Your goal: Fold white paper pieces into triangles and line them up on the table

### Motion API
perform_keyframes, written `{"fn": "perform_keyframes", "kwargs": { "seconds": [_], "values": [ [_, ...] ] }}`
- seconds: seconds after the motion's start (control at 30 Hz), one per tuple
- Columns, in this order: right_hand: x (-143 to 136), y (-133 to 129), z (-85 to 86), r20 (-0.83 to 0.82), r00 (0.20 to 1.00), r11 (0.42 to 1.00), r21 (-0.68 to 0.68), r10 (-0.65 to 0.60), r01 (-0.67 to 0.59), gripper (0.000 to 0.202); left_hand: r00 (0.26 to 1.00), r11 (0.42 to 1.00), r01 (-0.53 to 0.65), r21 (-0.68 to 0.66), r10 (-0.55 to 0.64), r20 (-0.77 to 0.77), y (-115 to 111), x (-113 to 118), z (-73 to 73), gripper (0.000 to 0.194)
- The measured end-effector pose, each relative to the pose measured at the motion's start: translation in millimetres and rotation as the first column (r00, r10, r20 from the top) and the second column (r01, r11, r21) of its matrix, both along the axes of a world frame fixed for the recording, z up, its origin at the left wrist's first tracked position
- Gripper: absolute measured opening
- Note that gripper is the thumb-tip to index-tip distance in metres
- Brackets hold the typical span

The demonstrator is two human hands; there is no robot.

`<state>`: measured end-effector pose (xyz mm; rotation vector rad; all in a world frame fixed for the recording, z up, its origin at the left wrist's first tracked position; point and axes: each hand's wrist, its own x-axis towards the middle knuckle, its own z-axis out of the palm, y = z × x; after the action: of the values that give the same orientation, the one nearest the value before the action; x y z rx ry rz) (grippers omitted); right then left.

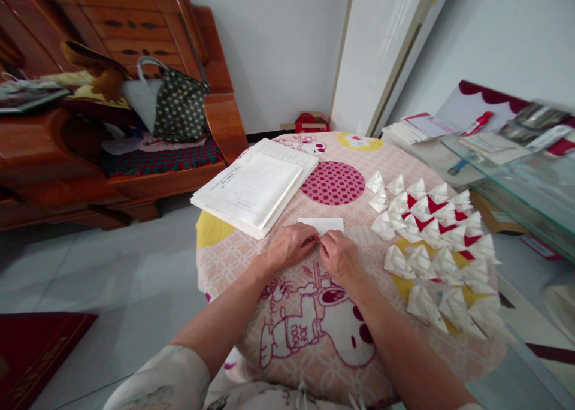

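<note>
A small folded sheet of white paper (324, 225) lies in front of me on the patterned tablecloth. My left hand (296, 242) and my right hand (336, 253) meet at its near edge, fingertips pinched together over it; the lower part of the sheet is hidden beneath them. To the right stand several rows of folded white paper pieces (422, 263) with pointed tips. Left of my hands rests a stack of printed paper sheets (256, 188).
A wooden bench (135, 14) with a dotted bag (179, 104) stands at the left. A glass shelf (516, 188) borders the table on the right, near more papers (417, 128). The round table's cloth (314, 332) shows a cartoon dog.
</note>
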<state>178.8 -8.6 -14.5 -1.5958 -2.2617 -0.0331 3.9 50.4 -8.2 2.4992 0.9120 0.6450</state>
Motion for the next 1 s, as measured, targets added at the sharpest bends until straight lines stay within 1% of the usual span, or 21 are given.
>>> {"fn": "perform_keyframes", "kwargs": {
  "seconds": [0.13, 0.27, 0.47, 0.57, 0.67, 0.73, 0.83, 0.9, 1.0],
  "values": [
    [6, 1, 0.5, -0.004, 1.000, 0.999, 0.022, -0.022, 0.023, 0.016, 0.999, 0.999, -0.038, -0.013, 0.037, -0.008, -2, 2, 2.9, 0.012],
    [25, -1, 4.3, -0.016, 0.999, 0.997, 0.057, -0.052, 0.053, 0.018, 0.998, 0.995, -0.061, -0.073, 0.063, 0.015, -3, 2, 6.3, 0.011],
    [53, -3, 4.6, -0.059, 0.984, 0.978, 0.115, -0.166, 0.172, 0.015, 0.993, 0.985, -0.105, -0.140, 0.112, 0.042, -4, 2, 10.5, 0.011],
    [58, -2, 3.5, -0.101, 0.973, 0.964, 0.151, -0.206, 0.220, 0.016, 0.990, 0.978, -0.121, -0.168, 0.131, 0.048, -4, 2, 11.2, 0.010],
    [55, -3, 5.6, -0.191, 0.954, 0.943, 0.196, -0.231, 0.267, 0.018, 0.987, 0.973, -0.127, -0.193, 0.142, 0.068, -3, 1, 9.8, 0.011],
    [49, -3, 8.8, -0.245, 0.952, 0.946, 0.218, -0.183, 0.238, 0.018, 0.986, 0.973, -0.126, -0.194, 0.145, 0.084, -3, 1, 8.5, 0.011],
    [32, -3, 12.2, -0.230, 0.972, 0.966, 0.233, -0.055, 0.110, 0.012, 0.986, 0.977, -0.127, -0.172, 0.144, 0.086, -3, 1, 7.9, 0.010],
    [19, 0, 11.5, -0.187, 0.982, 0.979, 0.201, 0.004, 0.034, 0.011, 0.986, 0.980, -0.130, -0.152, 0.143, 0.080, -4, 1, 8.5, 0.009],
    [7, 5, 6.3, -0.128, 0.991, 0.993, 0.119, 0.036, -0.021, 0.015, 0.988, 0.983, -0.129, -0.134, 0.139, 0.072, -6, 2, 9.3, 0.008]
  ]
}}
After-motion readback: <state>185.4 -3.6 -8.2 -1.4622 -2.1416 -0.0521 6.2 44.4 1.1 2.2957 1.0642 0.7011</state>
